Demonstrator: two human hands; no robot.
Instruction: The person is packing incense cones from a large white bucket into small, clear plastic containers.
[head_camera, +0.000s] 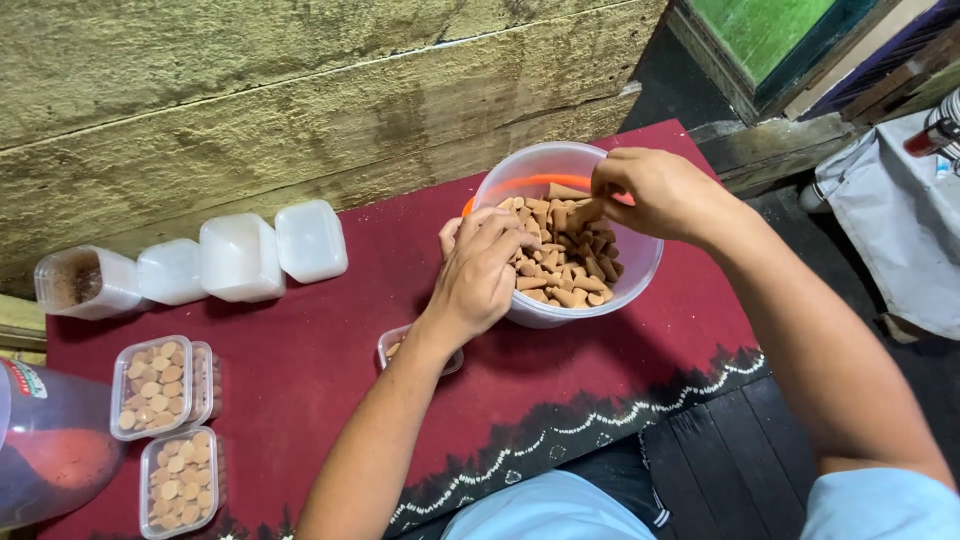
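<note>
**Red cloth, round tub, both hands at the rim**

Rough plank wall runs along the far edge of the surface (330, 350), which is covered by a dark red cloth with a black patterned border along the near edge. A round clear tub (520, 180) stands near the far right corner, filled with small tan cone-shaped pieces (565, 260). The left hand (480, 270) rests on the tub's near left rim, fingers curled over the pile; whether it grips any piece cannot be told. The right hand (650, 190) is over the tub's far right side, fingers pinched shut on one piece (583, 212).

Just beside the tub's near left side, half hidden under the left wrist, lies a small clear box (395, 345) with a few pieces in it. Four small white containers (240, 255) line the far edge by the wall. Three filled clear boxes (165, 430) sit at the near left corner, beside a red bottle (50, 440) at the left edge. Bare cloth lies open in the middle, between the filled boxes and the tub. Dark floorboards (740, 450) show past the right edge.
</note>
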